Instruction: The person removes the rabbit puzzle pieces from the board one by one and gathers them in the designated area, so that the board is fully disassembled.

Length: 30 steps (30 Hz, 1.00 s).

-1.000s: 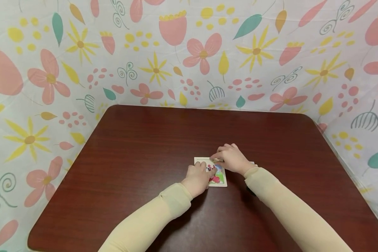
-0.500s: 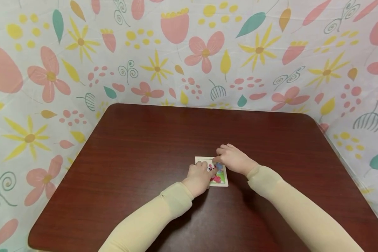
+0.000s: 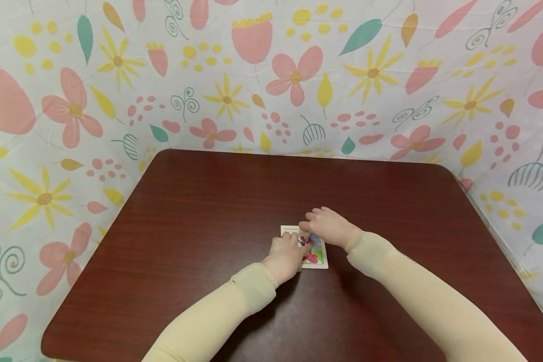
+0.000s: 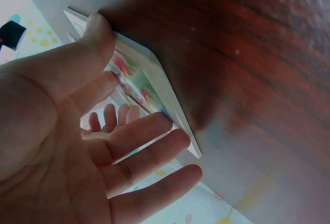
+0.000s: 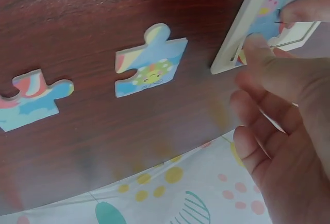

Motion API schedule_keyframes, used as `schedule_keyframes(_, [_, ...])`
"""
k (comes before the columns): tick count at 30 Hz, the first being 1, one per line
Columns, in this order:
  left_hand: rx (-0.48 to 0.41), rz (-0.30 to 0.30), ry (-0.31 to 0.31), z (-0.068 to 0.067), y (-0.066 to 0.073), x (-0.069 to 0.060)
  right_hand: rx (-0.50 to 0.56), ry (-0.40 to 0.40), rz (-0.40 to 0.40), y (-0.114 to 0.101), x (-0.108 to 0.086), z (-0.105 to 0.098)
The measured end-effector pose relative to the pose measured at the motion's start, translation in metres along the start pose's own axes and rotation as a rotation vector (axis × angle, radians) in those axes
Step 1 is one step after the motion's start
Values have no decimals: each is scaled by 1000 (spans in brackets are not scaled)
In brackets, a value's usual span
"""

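Observation:
A jigsaw puzzle board (image 3: pixel 287 229) with a pale frame and a colourful cartoon picture lies on the table. My left hand (image 3: pixel 285 255) rests over its left part. In the left wrist view the thumb touches the frame's edge and the fingers reach straight across the picture. My right hand (image 3: pixel 330 226) is at the board's upper right, its thumb (image 5: pixel 256 46) pressing near the corner of the picture. Whether a piece lies under that thumb is partly hidden. Two loose jigsaw pieces, one with a smiling yellow face (image 5: pixel 153 72) and one red and blue (image 5: pixel 38 103), lie beside the board.
The dark red-brown table (image 3: pixel 199 201) has rounded far corners. A white cloth (image 3: pixel 262 60) with flowers and leaves hangs behind it and along its sides. In the head view the loose pieces are hidden by my right arm.
A second ago my right fingers held a tilted piece over the board's upper part; it is no longer seen raised. The right hand shifted right, then back left. My left hand stays put.

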<state>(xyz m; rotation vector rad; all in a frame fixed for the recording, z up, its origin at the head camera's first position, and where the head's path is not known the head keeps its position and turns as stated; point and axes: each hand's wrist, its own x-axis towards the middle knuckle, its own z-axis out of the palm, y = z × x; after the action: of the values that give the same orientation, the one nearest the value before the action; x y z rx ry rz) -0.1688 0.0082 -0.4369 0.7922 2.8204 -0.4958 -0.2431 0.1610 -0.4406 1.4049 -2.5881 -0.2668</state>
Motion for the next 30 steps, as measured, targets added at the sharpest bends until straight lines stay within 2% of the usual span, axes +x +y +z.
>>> schedule_keyframes(5, [-5,-2,-5,1,-1,1,30,-55,23,0,2,-1])
schedule_keyframes(10, [3,3,4,2,0,0,111,-61,29,1,3,-2])
schedule_keyframes(13, [4,5,17,2,0,0,254,-106,96,4,2,-2])
schedule_keyframes(18, [0,6,14,2,-1,-1,545,-173,281,12,-2,5])
schedule_keyframes(23, [-3,10,-5,0,0,-1,696,-135,384,16,-7,12])
schedule_keyframes(27, [-5,9,-5,0,0,-1,719,-105,420,14,-9,11])
schedule_keyframes(30, [-8,5,-3,0,0,-1,720,-80,418,13,-11,9])
